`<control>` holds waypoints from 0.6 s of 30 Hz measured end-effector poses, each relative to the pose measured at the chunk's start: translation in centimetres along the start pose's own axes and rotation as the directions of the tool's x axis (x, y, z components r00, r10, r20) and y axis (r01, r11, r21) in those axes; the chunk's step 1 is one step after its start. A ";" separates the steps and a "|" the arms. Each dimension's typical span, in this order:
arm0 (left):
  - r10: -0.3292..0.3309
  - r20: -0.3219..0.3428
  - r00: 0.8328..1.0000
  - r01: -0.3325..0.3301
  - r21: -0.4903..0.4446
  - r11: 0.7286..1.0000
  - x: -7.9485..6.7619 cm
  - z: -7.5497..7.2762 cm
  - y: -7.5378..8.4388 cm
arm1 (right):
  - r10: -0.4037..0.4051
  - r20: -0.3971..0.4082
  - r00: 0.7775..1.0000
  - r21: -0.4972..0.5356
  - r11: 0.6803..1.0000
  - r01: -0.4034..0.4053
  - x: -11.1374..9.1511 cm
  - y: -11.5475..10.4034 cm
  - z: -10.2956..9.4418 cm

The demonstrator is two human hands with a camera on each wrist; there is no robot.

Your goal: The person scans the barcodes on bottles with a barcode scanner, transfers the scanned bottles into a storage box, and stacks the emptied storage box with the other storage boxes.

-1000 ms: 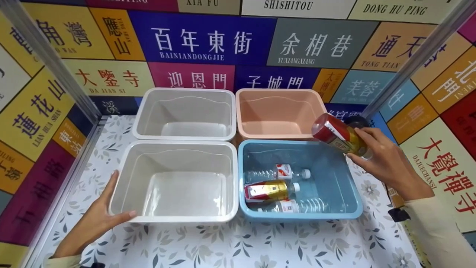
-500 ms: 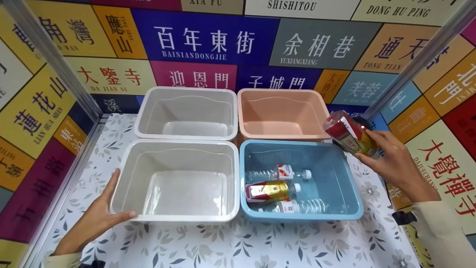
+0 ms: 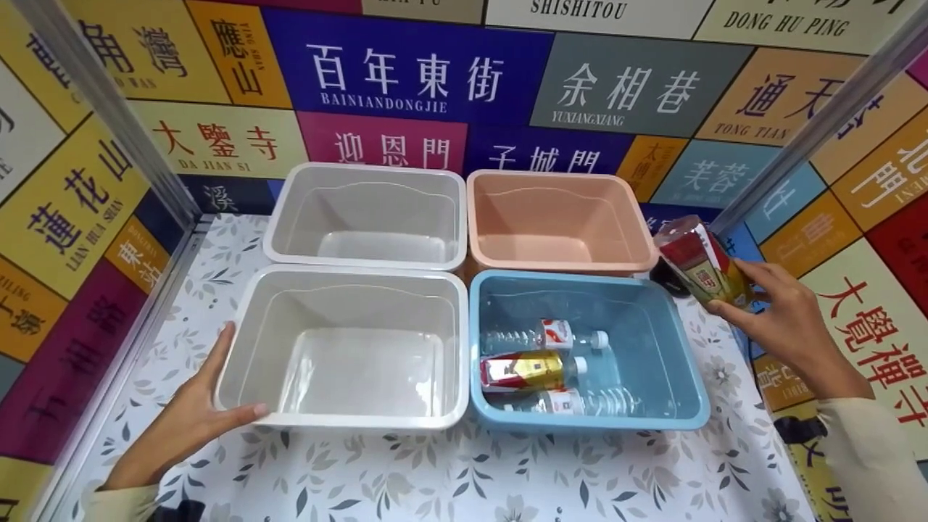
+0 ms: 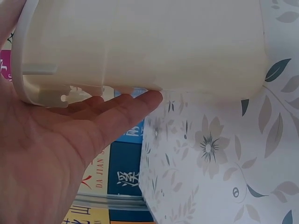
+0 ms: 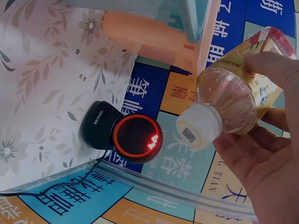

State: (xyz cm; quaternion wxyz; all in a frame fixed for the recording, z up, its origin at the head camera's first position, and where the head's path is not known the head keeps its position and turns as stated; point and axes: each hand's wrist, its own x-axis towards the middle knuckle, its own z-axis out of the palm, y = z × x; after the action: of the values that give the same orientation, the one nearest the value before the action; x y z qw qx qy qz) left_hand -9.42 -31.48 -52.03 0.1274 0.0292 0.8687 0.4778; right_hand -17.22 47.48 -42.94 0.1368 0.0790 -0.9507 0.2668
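My right hand (image 3: 794, 326) holds a plastic drink bottle (image 3: 699, 261) with a red and gold label, tilted, to the right of the blue bin (image 3: 591, 422). In the right wrist view its white cap (image 5: 199, 126) bears a small square code and faces a black scanner (image 5: 135, 138) with a glowing red ring. My left hand (image 3: 185, 417) rests at the front left corner of the near white bin (image 3: 355, 422), thumb at the front rim. In the left wrist view its nearly straight fingers (image 4: 126, 114) lie along the bin's outer side.
Inside the blue bin lie two clear bottles and one red and gold bottle (image 3: 533, 370). A second white bin (image 3: 366, 264) and a peach bin (image 3: 562, 266) stand behind. Sign-covered walls and metal posts (image 3: 790, 109) enclose the table. A black cable (image 5: 51, 189) runs from the scanner.
My right hand has moved right with the bottle, away from the blue and peach bins, uncovering part of the scanner. The left hand keeps its place at the white bin.
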 end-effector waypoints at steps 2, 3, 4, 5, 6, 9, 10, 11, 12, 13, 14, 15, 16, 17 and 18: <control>0.003 0.001 1.000 -0.003 -0.002 1.000 0.0 0.0 0.0 | 0.023 0.005 1.000 0.004 1.000 -0.023 -0.1 0.3 -0.1; 0.003 0.002 1.000 -0.003 -0.002 1.000 0.0 0.0 0.0 | 0.033 0.008 0.999 0.006 0.999 -0.033 -0.2 0.5 -0.1; 0.003 0.003 1.000 -0.003 -0.003 1.000 0.0 0.0 0.0 | 0.043 0.010 0.999 0.008 0.999 -0.043 -0.2 0.7 -0.2; 0.005 0.003 1.000 -0.005 -0.004 1.000 0.0 0.0 0.0 | 0.054 0.013 0.998 0.010 0.998 -0.054 -0.3 0.8 -0.2; 0.006 0.002 1.000 -0.006 -0.002 1.000 0.0 0.0 0.0 | 0.063 0.014 0.998 0.013 0.998 -0.063 -0.3 1.0 -0.2; -0.001 0.006 1.000 0.001 0.000 1.000 0.0 0.0 0.0 | 0.085 0.014 0.996 0.021 0.996 -0.085 -0.6 1.4 -0.3; -0.003 0.007 1.000 0.003 0.002 1.000 0.0 0.0 0.0 | 0.096 0.016 0.995 0.024 0.995 -0.097 -0.6 1.6 -0.4; -0.004 0.008 1.000 0.004 0.004 1.000 0.0 0.0 0.0 | 0.108 0.018 0.994 0.027 0.994 -0.108 -0.7 1.7 -0.4; -0.007 0.008 1.000 0.007 0.009 1.000 0.0 0.0 0.0 | 0.118 0.021 0.993 0.033 0.992 -0.119 -0.8 1.8 -0.4; -0.010 0.009 1.000 0.010 0.010 1.000 0.0 0.0 0.0 | 0.127 0.025 0.992 0.036 0.991 -0.128 -0.9 1.8 -0.5; -0.013 0.010 1.000 0.013 0.011 1.000 0.0 0.0 0.0 | 0.136 0.031 0.990 0.038 0.990 -0.137 -1.0 2.0 -0.5; -0.013 0.009 1.000 0.013 0.008 1.000 0.0 -0.1 0.0 | 0.145 0.035 0.989 0.041 0.988 -0.146 -1.0 2.1 -0.6; -0.013 0.010 1.000 0.013 0.007 1.000 0.0 -0.1 0.0 | 0.155 0.038 0.987 0.047 0.987 -0.157 -1.1 2.2 -0.6; -0.013 0.009 1.000 0.013 0.005 1.000 0.0 -0.1 0.0 | 0.161 0.040 0.986 0.054 0.985 -0.163 -1.1 2.3 -0.6; -0.014 0.008 1.000 0.014 0.003 1.000 0.0 -0.1 0.0 | 0.168 0.043 0.985 0.060 0.984 -0.171 -1.2 2.5 -0.6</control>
State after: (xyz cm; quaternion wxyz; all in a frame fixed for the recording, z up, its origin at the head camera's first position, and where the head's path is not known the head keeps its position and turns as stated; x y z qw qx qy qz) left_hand -9.45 -31.53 -51.96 0.1343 0.0251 0.8690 0.4756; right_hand -16.54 50.00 -43.98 0.0931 0.0071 -0.9475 0.3058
